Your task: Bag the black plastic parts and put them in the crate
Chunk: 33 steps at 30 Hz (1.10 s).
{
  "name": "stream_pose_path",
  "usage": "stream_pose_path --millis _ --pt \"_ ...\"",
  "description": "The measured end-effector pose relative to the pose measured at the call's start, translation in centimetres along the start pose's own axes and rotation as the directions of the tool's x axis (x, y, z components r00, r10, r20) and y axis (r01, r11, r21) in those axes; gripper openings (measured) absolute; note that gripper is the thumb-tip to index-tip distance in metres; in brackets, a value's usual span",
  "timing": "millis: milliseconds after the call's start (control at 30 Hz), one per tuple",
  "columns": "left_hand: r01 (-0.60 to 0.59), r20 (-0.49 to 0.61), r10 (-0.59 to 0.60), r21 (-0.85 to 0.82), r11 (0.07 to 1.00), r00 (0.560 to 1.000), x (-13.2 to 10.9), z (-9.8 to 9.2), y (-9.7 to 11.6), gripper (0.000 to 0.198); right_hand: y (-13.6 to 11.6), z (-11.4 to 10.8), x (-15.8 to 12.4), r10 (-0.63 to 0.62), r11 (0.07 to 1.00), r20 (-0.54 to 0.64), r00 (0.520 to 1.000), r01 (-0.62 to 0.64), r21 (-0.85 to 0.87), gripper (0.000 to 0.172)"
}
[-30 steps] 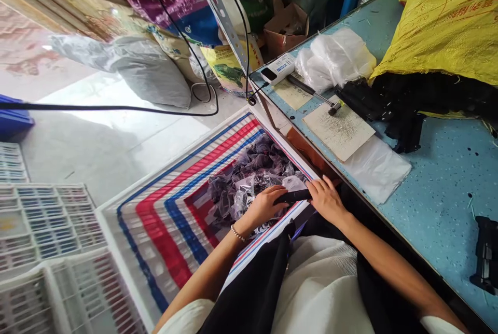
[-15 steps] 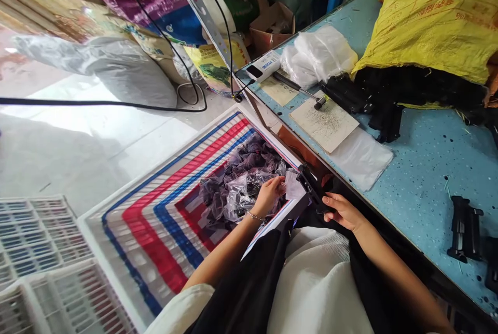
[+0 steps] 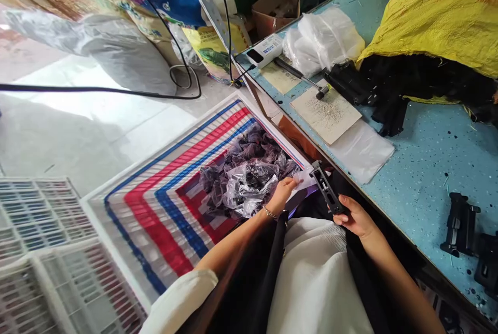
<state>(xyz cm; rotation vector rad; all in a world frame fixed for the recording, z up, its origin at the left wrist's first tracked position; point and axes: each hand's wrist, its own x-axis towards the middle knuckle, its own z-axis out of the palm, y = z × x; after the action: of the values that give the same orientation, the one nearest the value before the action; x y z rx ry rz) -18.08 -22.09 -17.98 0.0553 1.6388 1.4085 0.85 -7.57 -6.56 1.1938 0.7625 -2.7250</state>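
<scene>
My right hand (image 3: 354, 214) grips the lower end of a black slotted bracket-like part (image 3: 327, 188), which slants up and to the left over my lap. Between the closed fingertips of my left hand (image 3: 282, 195) is a clear plastic bag (image 3: 304, 180), its edge beside the top of the black part. I cannot tell whether the part has entered the bag. Below my left hand, a striped basket (image 3: 136, 196) in white, red and blue holds a heap of bagged dark parts (image 3: 249, 178).
On the blue table (image 3: 420, 168) are a hammer (image 3: 311, 85), a beige board (image 3: 326, 113), flat clear bags (image 3: 363, 152), a bundle of bags (image 3: 324, 41) and more black parts (image 3: 459, 224). A yellow sack (image 3: 439, 17) spills black pieces. White crates (image 3: 62, 272) stand at left.
The black part has turned, so its slotted face now shows. My left hand has moved slightly right and down with the bag, and the view has shifted a little.
</scene>
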Motion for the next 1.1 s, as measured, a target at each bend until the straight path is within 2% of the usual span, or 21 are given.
stream_pose_path --millis 100,167,233,300,367,433,500,567,700,767,833,900,933,1000,1100 --pt "-0.06 0.029 0.06 0.006 0.998 0.998 1.0 0.3 1.6 0.031 0.8 0.4 -0.5 0.103 0.994 0.161 0.982 -0.107 0.013 0.038" --pt "-0.093 0.047 0.092 0.011 0.996 0.995 1.4 0.7 2.7 0.032 1.6 0.4 -0.4 0.194 0.978 0.207 0.959 -0.206 0.037 0.04" --pt "-0.122 0.051 0.121 0.018 0.992 0.991 1.6 1.2 3.7 0.033 2.3 0.1 -0.2 0.238 0.963 0.146 0.96 -0.253 0.096 0.037" --pt "-0.149 0.052 0.147 0.032 0.988 0.988 1.6 1.6 4.5 0.033 2.5 -0.4 -0.2 0.188 0.966 0.014 0.982 -0.188 0.176 0.033" --pt "-0.178 0.05 0.175 0.055 0.982 0.983 1.5 1.9 5.0 0.033 2.5 -0.8 -0.6 0.126 0.968 -0.067 0.99 -0.108 0.226 0.03" --pt "-0.207 0.047 0.204 0.08 0.975 0.978 1.3 2.2 5.4 0.034 2.3 -1.0 -1.1 0.138 0.964 -0.037 0.99 -0.125 0.234 0.029" --pt "-0.233 0.042 0.229 0.1 0.967 0.972 1.0 2.5 5.7 0.034 2.3 -1.0 -1.3 0.221 0.951 0.042 0.974 -0.225 0.213 0.03" --pt "-0.249 0.037 0.246 0.116 0.961 0.968 0.6 2.5 6.0 0.032 2.4 -1.0 -0.9 0.258 0.943 0.053 0.965 -0.264 0.205 0.031" --pt "-0.338 0.012 0.352 0.314 0.887 0.936 -0.5 1.8 6.7 0.021 2.4 -0.6 0.7 0.137 0.969 -0.078 0.988 -0.117 0.22 0.038" --pt "-0.394 0.035 0.419 0.421 0.817 0.907 -1.4 1.3 7.0 0.016 2.2 -0.1 1.5 0.133 0.979 -0.061 0.989 -0.122 0.162 0.042" --pt "-0.45 0.101 0.459 0.461 0.765 0.883 -2.4 1.1 7.1 0.014 1.9 0.6 2.4 0.127 0.989 -0.038 0.991 -0.123 0.087 0.043" --pt "-0.507 0.204 0.47 0.459 0.729 0.859 -3.5 1.2 6.9 0.013 1.8 1.4 3.4 0.016 0.999 -0.089 0.996 -0.013 0.031 0.044" --pt "-0.524 0.259 0.456 0.441 0.728 0.851 -4.0 1.3 6.7 0.013 1.8 1.8 3.9 -0.069 0.997 -0.134 0.989 0.07 0.008 0.045" --pt "-0.511 0.339 0.397 0.384 0.769 0.853 -4.9 1.5 6.0 0.014 2.0 2.3 5.0 -0.243 0.97 -0.223 0.944 0.237 -0.054 0.047" --pt "-0.415 0.338 0.319 0.269 0.869 0.886 -5.5 1.9 4.8 0.018 2.4 2.3 6.0 -0.443 0.891 -0.292 0.848 0.381 -0.245 0.055"
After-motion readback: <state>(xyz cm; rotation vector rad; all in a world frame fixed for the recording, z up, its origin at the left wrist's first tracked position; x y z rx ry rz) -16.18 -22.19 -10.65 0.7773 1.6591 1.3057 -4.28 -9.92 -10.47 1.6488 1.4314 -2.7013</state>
